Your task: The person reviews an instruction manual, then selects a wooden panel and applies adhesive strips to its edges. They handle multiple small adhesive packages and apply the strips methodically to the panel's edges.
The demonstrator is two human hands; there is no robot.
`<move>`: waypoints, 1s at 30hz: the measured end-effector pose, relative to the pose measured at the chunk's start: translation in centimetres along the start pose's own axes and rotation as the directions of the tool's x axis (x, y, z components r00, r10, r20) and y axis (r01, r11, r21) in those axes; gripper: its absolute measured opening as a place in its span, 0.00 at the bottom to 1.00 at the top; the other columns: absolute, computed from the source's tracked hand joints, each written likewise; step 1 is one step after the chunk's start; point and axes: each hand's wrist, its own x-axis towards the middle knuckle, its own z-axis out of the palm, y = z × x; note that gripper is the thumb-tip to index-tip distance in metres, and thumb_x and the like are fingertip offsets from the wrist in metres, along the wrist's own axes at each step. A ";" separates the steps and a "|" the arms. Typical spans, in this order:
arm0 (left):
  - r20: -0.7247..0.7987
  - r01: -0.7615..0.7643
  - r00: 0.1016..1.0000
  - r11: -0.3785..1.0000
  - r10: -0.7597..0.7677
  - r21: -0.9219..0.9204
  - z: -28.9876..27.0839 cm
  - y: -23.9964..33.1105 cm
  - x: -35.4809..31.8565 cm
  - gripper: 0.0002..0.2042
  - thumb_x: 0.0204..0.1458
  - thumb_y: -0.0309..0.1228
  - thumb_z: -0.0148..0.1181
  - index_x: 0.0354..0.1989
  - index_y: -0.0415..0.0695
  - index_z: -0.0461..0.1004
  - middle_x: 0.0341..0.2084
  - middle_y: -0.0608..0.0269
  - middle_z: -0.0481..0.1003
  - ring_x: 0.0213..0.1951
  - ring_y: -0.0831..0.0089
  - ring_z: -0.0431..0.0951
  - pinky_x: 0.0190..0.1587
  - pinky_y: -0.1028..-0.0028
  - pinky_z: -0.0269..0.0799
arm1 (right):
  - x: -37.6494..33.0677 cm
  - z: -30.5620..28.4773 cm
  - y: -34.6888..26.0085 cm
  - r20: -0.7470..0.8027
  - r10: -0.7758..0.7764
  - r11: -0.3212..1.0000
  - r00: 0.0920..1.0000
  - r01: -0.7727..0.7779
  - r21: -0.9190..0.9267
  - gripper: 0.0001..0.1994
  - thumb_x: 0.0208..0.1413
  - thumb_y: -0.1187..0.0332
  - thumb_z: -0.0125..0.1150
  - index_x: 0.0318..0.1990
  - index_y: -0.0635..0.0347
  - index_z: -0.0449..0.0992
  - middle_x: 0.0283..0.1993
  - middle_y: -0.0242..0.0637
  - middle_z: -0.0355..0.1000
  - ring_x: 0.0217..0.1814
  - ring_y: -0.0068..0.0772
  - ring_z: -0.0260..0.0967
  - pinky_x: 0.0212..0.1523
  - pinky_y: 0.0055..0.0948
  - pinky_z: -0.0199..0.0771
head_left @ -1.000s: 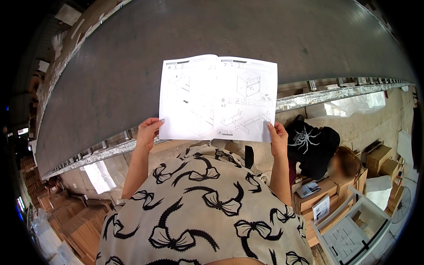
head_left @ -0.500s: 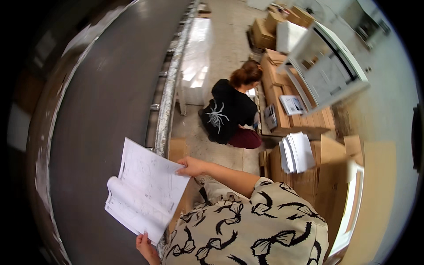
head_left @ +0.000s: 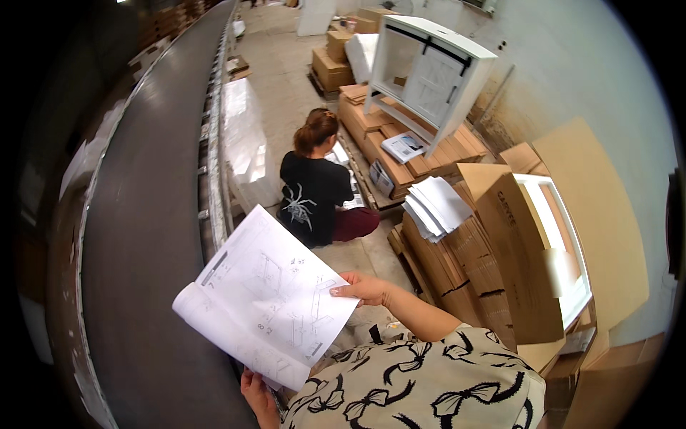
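Paper book [head_left: 264, 293] held open for a look

A pale wall [head_left: 607, 93] is far to the right of the paper book, and a grey floor [head_left: 268, 43] goes away past its far side. A long, flat, dark belt [head_left: 146, 214] runs by the book's left side, and part of the book is over the belt's edge. To the right of the book is a big open brown carton [head_left: 522, 272]. Flat brown boxes [head_left: 363, 127] lie well past the book, and a white cabinet [head_left: 436, 79] stands on them. Just beyond the book, a co-worker [head_left: 314, 193] in a black top sits or crouches low. Loose white papers [head_left: 437, 204] lie on a second stack of boxes [head_left: 443, 261], right of the book.

The book is in front of the body, with line drawings on its open page. The right hand [head_left: 361, 288] pinches its right edge, thumb on top. The left hand [head_left: 259, 393] seems to grip its near edge, but some fingers are hidden. The step now looks like reading the drawings. To turn the page, one hand would have to let go while the other holds tight
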 end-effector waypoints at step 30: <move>0.753 -0.452 0.637 0.710 -0.167 0.540 47.7 -9.5 5.7 0.09 0.47 0.28 0.54 0.31 0.35 0.65 0.27 0.57 0.67 0.30 0.69 0.66 0.34 0.69 0.67 | -32.2 -23.7 1.7 -0.889 -0.408 0.821 0.207 0.510 -0.258 0.16 0.55 0.63 0.55 0.48 0.61 0.72 0.33 0.26 0.72 0.32 0.15 0.64 0.29 0.19 0.66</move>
